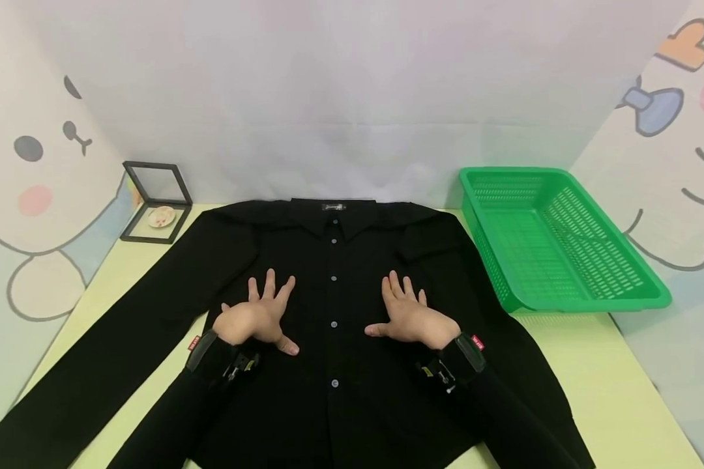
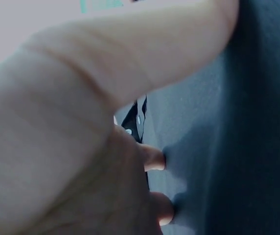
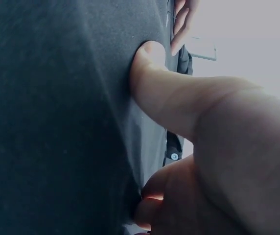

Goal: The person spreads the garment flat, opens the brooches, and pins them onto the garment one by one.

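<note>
A black button-up shirt [image 1: 333, 417] lies spread face up, its collar [image 1: 360, 218] toward the back wall and its buttons running down the middle. On the chest left of the buttons rests my left hand [image 1: 258, 317], fingers spread. My right hand [image 1: 410, 317] lies to the right of the buttons, fingers straight and thumb pointing inward. In the left wrist view, fingertips [image 2: 163, 208] touch the dark cloth. The right wrist view shows the thumb [image 3: 147, 61] against the fabric. One sleeve [image 1: 94, 365] stretches out to the lower left; the other runs down the right side.
A green plastic basket [image 1: 586, 303] stands at the right on the pale yellow table [image 1: 616, 378]. At the back left is an open black-framed box [image 1: 152, 238] with a small round item [image 1: 161, 216] in it. White cloth [image 1: 352, 98] hangs behind.
</note>
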The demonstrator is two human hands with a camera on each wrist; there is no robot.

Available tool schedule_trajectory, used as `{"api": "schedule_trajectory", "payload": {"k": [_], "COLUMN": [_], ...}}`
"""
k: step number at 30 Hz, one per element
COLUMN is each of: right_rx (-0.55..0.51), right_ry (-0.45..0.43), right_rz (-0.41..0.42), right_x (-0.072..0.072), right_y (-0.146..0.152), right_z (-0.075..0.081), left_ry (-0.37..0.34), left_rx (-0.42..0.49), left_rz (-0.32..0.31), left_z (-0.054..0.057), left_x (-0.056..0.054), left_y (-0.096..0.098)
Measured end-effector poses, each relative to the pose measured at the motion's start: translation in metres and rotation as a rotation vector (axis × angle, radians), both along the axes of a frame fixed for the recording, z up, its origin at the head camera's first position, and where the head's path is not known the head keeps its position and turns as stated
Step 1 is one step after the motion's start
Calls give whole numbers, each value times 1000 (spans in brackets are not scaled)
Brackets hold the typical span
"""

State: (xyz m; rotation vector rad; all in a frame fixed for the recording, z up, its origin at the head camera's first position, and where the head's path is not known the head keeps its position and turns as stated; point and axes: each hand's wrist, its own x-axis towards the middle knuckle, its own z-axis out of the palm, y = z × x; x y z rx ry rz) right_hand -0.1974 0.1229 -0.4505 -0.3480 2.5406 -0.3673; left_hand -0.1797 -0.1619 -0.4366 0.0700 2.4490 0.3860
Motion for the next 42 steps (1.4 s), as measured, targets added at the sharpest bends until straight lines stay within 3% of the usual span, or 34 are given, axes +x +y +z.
{"api": "schedule_trajectory", "payload": {"k": [6,10,13,15,18,22,28,36,42], "right_rx": [11,-6,-33,-64,-97,-97,-111,-192,-118], "right_ry": [33,208,304,263,121,15,-35,-20,-86], "right_rz": [26,103,133,129,127,148,202,233,200], "right_x": [4,14,21,24,28,29,22,13,12], "right_y": [0,3,5,5,1,-4,-1,13,8], "right_z": [7,15,22,27,31,29,31,45,36], "left_ry": [29,190,250,222,169,192,215,312,145], "left_rx": [-36,-52,-48,-39,-33,-1,53,141,78], "left_rz": [-22,-87,-142,-162,-196,-222,-270,-262,-222], "left_z": [8,18,25,27,27,25,20,30,22], "left_x": [1,7,15,20,28,31,26,21,21], "left_y": [5,11,17,22,28,33,30,18,22]}}
